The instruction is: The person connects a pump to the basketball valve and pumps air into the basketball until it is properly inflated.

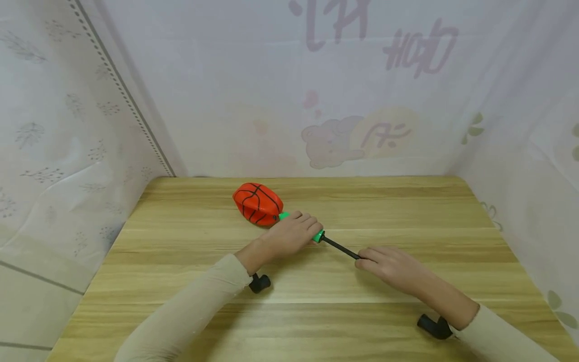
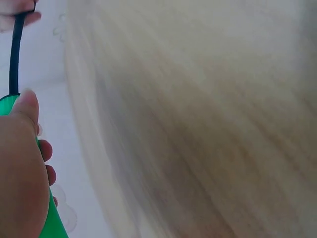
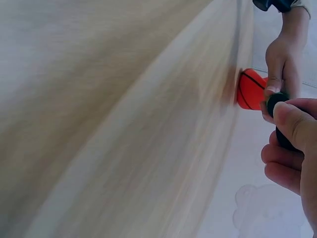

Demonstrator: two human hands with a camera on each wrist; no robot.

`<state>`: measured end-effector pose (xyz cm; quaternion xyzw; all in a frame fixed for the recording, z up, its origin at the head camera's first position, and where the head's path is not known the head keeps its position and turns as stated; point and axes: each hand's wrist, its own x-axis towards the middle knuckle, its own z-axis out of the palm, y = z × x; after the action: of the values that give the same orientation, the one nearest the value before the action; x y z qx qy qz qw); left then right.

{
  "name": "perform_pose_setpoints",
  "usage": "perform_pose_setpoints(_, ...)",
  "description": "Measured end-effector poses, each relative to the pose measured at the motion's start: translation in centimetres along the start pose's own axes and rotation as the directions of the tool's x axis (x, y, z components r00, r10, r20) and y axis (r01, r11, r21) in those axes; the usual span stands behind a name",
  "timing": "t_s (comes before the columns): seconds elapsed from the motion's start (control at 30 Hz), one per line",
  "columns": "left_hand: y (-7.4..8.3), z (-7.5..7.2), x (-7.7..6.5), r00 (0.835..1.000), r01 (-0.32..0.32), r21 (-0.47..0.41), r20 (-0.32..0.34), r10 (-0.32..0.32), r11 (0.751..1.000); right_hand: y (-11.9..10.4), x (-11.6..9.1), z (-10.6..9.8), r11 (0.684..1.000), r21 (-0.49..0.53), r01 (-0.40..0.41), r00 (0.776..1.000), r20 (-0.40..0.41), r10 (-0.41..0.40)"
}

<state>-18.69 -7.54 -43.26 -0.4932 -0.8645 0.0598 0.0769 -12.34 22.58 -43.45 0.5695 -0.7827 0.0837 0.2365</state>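
A partly deflated red toy basketball (image 1: pixel 258 203) with black lines and dented sides rests on the table. Right beside it, the green barrel (image 1: pixel 319 236) of a hand ball pump points toward the ball. My left hand (image 1: pixel 293 234) wraps round this barrel, its thumb lying along it in the left wrist view. Out of the barrel's other end comes a long stretch of black pump rod (image 1: pixel 341 248). At the rod's far end my right hand (image 1: pixel 392 266) grips the black handle (image 3: pixel 285 140), mostly hidden by the fingers in the head view.
The wood-grain table (image 1: pixel 344 332) ends at a pale printed curtain (image 1: pixel 253 100) behind, with more cloth at both sides. Black wrist mounts (image 1: pixel 260 283) show under both sleeves, close over the tabletop.
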Motion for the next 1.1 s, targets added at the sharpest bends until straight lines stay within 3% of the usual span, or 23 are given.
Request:
perform_pose_setpoints(0.23, 0.2, 0.1, 0.2, 1.0, 0.013, 0.024, 0.003, -0.013, 1.0, 0.9, 2.6, 1.1, 0.999, 0.039, 0.002, 0.999, 0.05, -0.004)
perform_pose_setpoints(0.63, 0.5, 0.0, 0.1, 1.0, 0.005, 0.003, 0.03, -0.005, 1.0, 1.6, 5.6, 3.2, 1.0, -0.006, 0.009, 0.996, 0.087, -0.009)
perform_pose_setpoints(0.8, 0.2, 0.0, -0.1, 1.0, 0.001, -0.038, 0.012, 0.0, 0.999, 1.3, 4.9, 2.9, 1.0, -0.001, 0.021, 0.999, 0.042, -0.021)
perform_pose_setpoints(1.1, -0.6, -0.3, -0.6, 1.0, -0.005, -0.058, 0.0, 0.005, 0.998, 0.2, 1.0, 0.6, 1.0, 0.02, 0.006, 1.0, -0.017, -0.006)
